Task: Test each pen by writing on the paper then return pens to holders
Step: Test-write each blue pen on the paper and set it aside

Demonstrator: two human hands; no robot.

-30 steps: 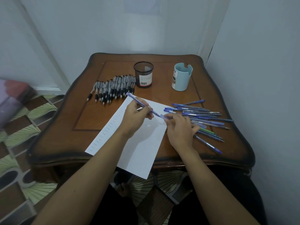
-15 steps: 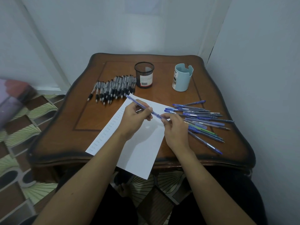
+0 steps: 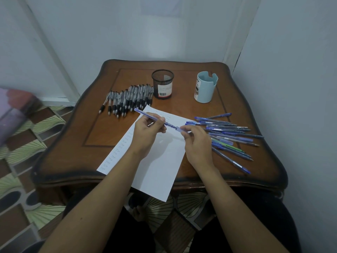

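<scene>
The left hand and the right hand are bare, and so are both forearms, uncovered from wrist to the lower edge of the view. Dark, near-black trousers cover the lap and legs below the table's front edge. The cloth looks plain; the dim light hides its weave and seams.

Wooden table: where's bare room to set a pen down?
Free: left panel of the brown wooden table, between the row of black-grip pens, the white paper sheet and the near edge; also the gap between black mesh holder and pale blue holder. Crowded: right side under scattered blue pens; centre, where left hand grips a blue pen and right hand its cap.
</scene>
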